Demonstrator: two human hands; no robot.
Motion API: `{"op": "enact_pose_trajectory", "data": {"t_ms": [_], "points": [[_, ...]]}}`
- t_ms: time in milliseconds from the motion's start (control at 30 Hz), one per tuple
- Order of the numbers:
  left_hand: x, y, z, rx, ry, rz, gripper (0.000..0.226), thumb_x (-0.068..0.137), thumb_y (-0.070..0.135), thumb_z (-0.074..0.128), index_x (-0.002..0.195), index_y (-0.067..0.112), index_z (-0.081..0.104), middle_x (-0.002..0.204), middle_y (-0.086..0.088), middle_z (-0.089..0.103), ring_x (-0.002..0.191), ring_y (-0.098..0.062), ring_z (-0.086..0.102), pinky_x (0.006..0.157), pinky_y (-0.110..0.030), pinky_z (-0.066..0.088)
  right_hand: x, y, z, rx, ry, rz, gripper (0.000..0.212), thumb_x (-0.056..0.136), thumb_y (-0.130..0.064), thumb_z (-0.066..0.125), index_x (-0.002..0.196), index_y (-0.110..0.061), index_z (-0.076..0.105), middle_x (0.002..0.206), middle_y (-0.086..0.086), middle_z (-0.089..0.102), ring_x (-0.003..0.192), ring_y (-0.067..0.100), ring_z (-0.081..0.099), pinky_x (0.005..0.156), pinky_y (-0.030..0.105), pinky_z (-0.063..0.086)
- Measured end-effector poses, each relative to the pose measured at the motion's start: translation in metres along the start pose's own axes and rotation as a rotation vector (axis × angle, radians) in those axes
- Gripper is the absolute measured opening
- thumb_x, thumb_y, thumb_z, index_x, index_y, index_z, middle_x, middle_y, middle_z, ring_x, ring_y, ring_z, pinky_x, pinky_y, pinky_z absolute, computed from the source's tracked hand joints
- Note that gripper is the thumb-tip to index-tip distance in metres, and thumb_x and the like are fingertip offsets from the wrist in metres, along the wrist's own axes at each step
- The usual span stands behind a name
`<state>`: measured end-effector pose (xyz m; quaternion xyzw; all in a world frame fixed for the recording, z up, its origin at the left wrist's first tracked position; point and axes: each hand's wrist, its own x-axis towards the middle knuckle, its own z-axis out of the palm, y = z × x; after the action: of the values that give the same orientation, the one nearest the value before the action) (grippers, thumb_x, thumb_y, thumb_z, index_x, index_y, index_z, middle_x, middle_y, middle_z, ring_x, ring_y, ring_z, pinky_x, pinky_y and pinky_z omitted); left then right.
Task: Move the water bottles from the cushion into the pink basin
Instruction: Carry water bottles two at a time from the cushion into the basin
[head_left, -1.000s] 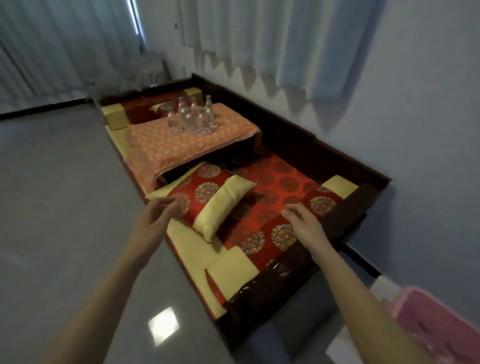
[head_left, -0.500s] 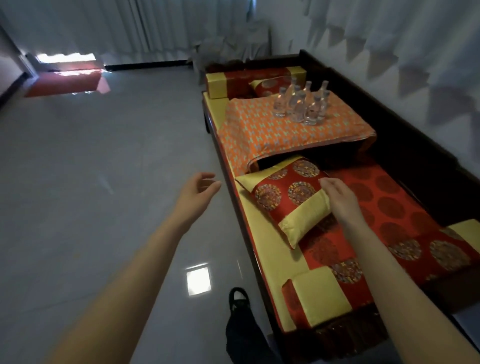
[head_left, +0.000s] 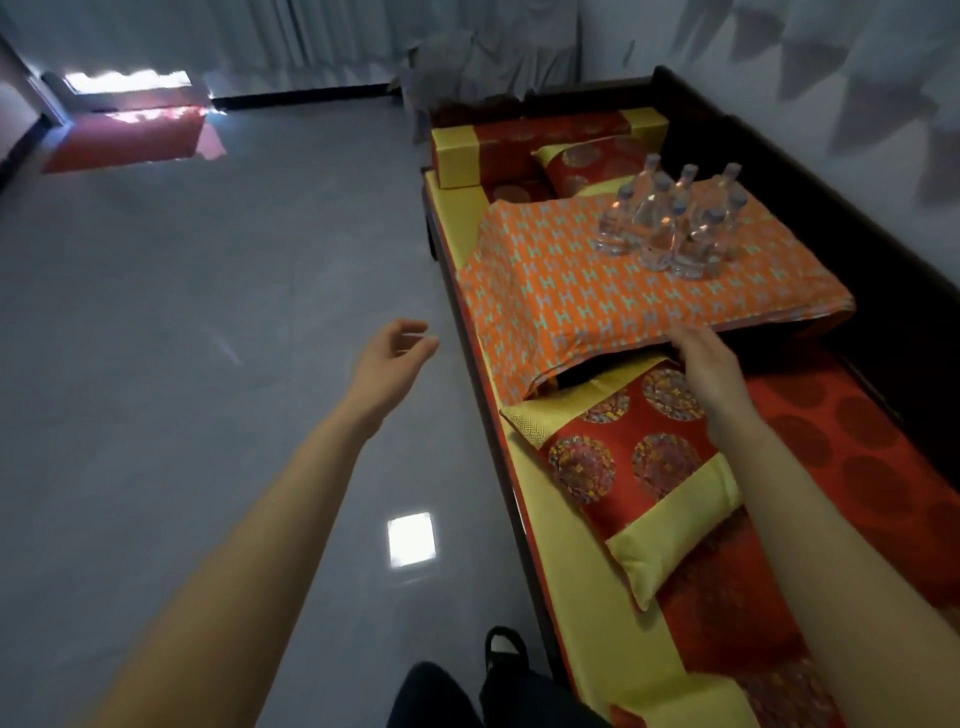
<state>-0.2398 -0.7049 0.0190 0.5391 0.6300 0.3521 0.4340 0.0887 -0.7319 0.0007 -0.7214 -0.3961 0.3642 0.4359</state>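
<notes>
My right hand (head_left: 709, 364) reaches forward palm down, fingers straight and empty, over the red pillow (head_left: 639, 441) at the near edge of the orange cushion (head_left: 571, 301). My left hand (head_left: 392, 358) hangs over the floor (head_left: 208, 312), fingers loosely curled, holding nothing. The water bottles (head_left: 670, 223) stand upright in one tight cluster on the far part of that cushion, well beyond my fingertips, so I judge that none is moved yet and the whole job is left. The pink basin is out of my view, so I cannot say what it holds.
</notes>
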Motion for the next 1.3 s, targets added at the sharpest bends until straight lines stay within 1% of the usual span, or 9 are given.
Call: {"op": "enact_pose_trajectory", "data": {"t_ms": [67, 200, 367, 600, 767, 867, 1000, 1133, 1300], "points": [[0.033, 0.000, -0.006, -0.009, 0.012, -0.018, 0.032, 0.093, 0.027, 0.058, 0.122, 0.014, 0.057, 0.115, -0.009, 0.064, 0.106, -0.022, 0.061, 0.086, -0.032, 0.048, 0.028, -0.011, 0.019, -0.011, 0.000, 0.001, 0.048, 0.096, -0.049, 0.043, 0.137, -0.024, 0.046, 0.143, -0.002, 0.043, 0.127, 0.018, 0.041, 0.096, 0.041, 0.037], [0.102, 0.001, -0.015, -0.051, 0.020, -0.059, 0.031, 0.094, 0.025, 0.058, 0.122, 0.013, 0.057, 0.116, -0.010, 0.064, 0.102, -0.020, 0.061, 0.079, -0.027, 0.045, 0.085, -0.028, 0.055, -0.030, 0.002, -0.042, 0.040, 0.097, -0.042, 0.044, 0.130, -0.020, 0.053, 0.120, -0.007, 0.050, 0.112, 0.012, 0.046, 0.089, 0.031, 0.033], [0.209, 0.008, -0.019, -0.012, -0.109, -0.017, 0.027, 0.094, 0.022, 0.057, 0.118, 0.012, 0.058, 0.112, -0.012, 0.065, 0.100, -0.021, 0.061, 0.071, -0.024, 0.045, 0.154, -0.040, 0.095, -0.038, 0.062, 0.003, 0.021, 0.093, -0.039, 0.052, 0.111, -0.030, 0.059, 0.105, -0.016, 0.056, 0.106, 0.013, 0.052, 0.085, 0.031, 0.037], [0.363, 0.034, -0.012, 0.104, -0.360, 0.056, 0.015, 0.092, 0.017, 0.059, 0.106, 0.013, 0.063, 0.094, -0.005, 0.067, 0.082, -0.012, 0.061, 0.061, -0.016, 0.041, 0.220, -0.047, 0.132, 0.032, 0.219, 0.136, 0.025, 0.087, -0.021, 0.065, 0.110, -0.026, 0.058, 0.112, 0.009, 0.061, 0.103, 0.022, 0.059, 0.080, 0.030, 0.041], [0.435, 0.052, 0.037, 0.176, -0.588, 0.067, 0.012, 0.093, 0.010, 0.056, 0.102, 0.009, 0.063, 0.095, -0.013, 0.068, 0.077, -0.017, 0.060, 0.053, -0.010, 0.041, 0.245, -0.038, 0.140, 0.081, 0.342, 0.261, 0.024, 0.084, -0.006, 0.065, 0.105, -0.016, 0.060, 0.099, 0.014, 0.062, 0.092, 0.023, 0.058, 0.079, 0.029, 0.042], [0.473, 0.062, 0.077, 0.208, -0.699, 0.114, 0.010, 0.094, 0.010, 0.053, 0.096, 0.009, 0.063, 0.092, -0.013, 0.067, 0.071, -0.013, 0.060, 0.050, -0.006, 0.040, 0.264, -0.030, 0.134, 0.098, 0.408, 0.327, 0.024, 0.084, -0.001, 0.064, 0.105, -0.011, 0.061, 0.087, 0.011, 0.060, 0.082, 0.021, 0.056, 0.069, 0.028, 0.044], [0.515, 0.080, 0.125, 0.233, -0.778, 0.128, 0.020, 0.097, 0.009, 0.050, 0.107, -0.004, 0.061, 0.095, -0.017, 0.064, 0.070, -0.011, 0.058, 0.048, -0.003, 0.038, 0.307, -0.016, 0.127, 0.120, 0.483, 0.368, 0.027, 0.083, 0.001, 0.064, 0.110, -0.004, 0.061, 0.089, 0.012, 0.058, 0.074, 0.018, 0.052, 0.068, 0.027, 0.042], [0.566, 0.109, 0.173, 0.261, -0.855, 0.155, 0.015, 0.096, 0.004, 0.049, 0.101, -0.003, 0.061, 0.094, -0.018, 0.062, 0.072, -0.014, 0.058, 0.049, -0.004, 0.040, 0.363, -0.009, 0.123, 0.134, 0.520, 0.404, 0.027, 0.083, -0.006, 0.066, 0.108, -0.013, 0.062, 0.083, 0.001, 0.058, 0.070, 0.016, 0.051, 0.069, 0.032, 0.042], [0.620, 0.124, 0.213, 0.280, -0.887, 0.159, 0.020, 0.094, 0.004, 0.051, 0.106, -0.007, 0.063, 0.099, -0.018, 0.065, 0.083, -0.021, 0.060, 0.054, -0.003, 0.042, 0.417, -0.015, 0.135, 0.173, 0.508, 0.402, 0.029, 0.080, -0.001, 0.068, 0.098, -0.023, 0.059, 0.093, 0.006, 0.056, 0.080, 0.019, 0.052, 0.071, 0.032, 0.044]]}}
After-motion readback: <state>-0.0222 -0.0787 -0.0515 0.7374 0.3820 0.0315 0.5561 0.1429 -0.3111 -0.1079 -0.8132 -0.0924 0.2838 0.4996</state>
